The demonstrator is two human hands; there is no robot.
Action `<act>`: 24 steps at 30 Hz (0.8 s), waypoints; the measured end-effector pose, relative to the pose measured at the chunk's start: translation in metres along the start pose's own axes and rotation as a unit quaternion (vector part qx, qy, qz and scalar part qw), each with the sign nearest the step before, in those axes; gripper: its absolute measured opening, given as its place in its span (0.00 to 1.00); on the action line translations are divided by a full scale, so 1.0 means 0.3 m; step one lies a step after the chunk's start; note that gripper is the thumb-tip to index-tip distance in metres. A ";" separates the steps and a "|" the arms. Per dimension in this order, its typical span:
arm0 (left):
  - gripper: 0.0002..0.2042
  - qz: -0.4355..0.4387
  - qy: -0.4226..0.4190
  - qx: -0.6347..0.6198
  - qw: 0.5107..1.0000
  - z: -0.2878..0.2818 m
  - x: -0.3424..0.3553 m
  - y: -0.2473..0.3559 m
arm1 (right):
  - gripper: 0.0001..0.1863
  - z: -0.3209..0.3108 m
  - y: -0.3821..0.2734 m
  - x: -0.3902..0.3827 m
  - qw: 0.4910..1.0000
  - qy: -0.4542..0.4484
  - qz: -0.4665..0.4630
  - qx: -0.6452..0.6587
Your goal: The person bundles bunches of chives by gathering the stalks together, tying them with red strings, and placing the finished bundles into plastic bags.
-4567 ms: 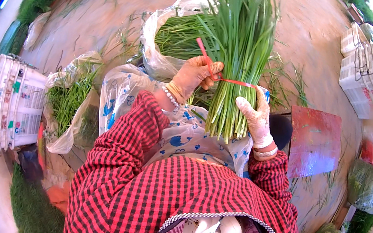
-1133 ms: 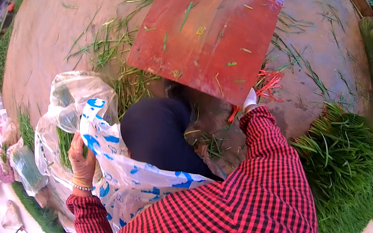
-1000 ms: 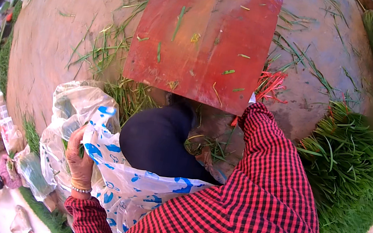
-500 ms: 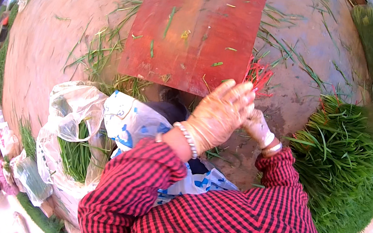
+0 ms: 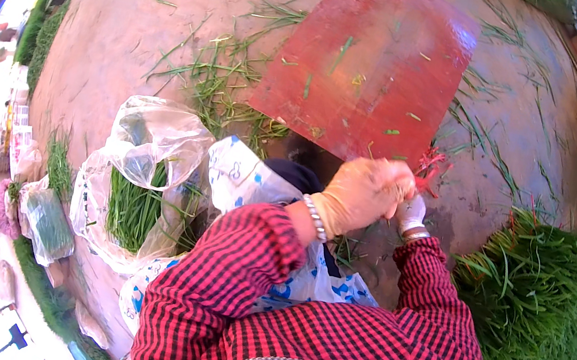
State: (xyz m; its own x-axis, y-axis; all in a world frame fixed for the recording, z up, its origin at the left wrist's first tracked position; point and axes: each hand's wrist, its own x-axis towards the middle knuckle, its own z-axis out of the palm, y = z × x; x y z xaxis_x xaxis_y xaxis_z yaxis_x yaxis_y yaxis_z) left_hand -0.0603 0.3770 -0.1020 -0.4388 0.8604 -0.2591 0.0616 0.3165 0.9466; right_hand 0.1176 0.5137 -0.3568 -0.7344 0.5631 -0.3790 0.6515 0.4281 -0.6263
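The tuft of thin red strands (image 5: 431,169) sits just past the person's hands, beside the near right edge of the red board (image 5: 373,64). Those strands look light and limp to me, like soft plastic ribbon: nothing fragile, but apt to cling and tangle, and likely slick if damp. I'd pinch a single one by its loose end and draw it out of the tuft. As a whole, the tuft runs lengthwise away from the person and a little to the right, its tips splaying in several directions.

The left hand (image 5: 367,195) is across in front, fingers curled in; whether they have closed on a strand I can't tell. The right hand (image 5: 412,211) is close behind it, partly covered, so its grasp I can't make out either.

Further out, cut green stalks (image 5: 225,82) litter the floor (image 5: 124,46) left of the board. A clear plastic bag (image 5: 159,132) with long greens (image 5: 133,211) inside stands to the person's left, and a big heap of leafy green bunches (image 5: 539,298) lies at the right.
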 end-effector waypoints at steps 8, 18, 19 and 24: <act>0.15 0.073 0.345 0.353 0.867 -0.434 0.107 -0.079 | 0.23 0.198 0.119 -0.054 0.964 -0.113 0.151 0.185; 0.23 -0.043 0.441 0.174 0.880 -0.514 -0.402 -0.345 | 0.21 -0.540 -0.315 0.088 0.980 0.074 -0.035 0.183; 0.20 -0.048 0.469 0.146 0.870 -0.530 -0.496 -0.367 | 0.23 -0.582 -0.424 0.094 0.953 0.144 -0.084 0.253; 0.16 -0.120 0.670 -0.045 0.731 -0.493 -0.918 -0.528 | 0.21 -0.496 -1.202 -0.166 0.873 0.004 -0.457 0.172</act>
State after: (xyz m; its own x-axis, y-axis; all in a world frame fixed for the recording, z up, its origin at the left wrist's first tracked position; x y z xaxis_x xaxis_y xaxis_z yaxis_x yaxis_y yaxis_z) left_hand -0.0819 0.0307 -0.1523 -0.9153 -0.3989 -0.0555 -0.1936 0.3150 0.9291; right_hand -0.0526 0.4366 -0.0106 -0.9152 0.1039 0.3895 -0.3017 0.4642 -0.8328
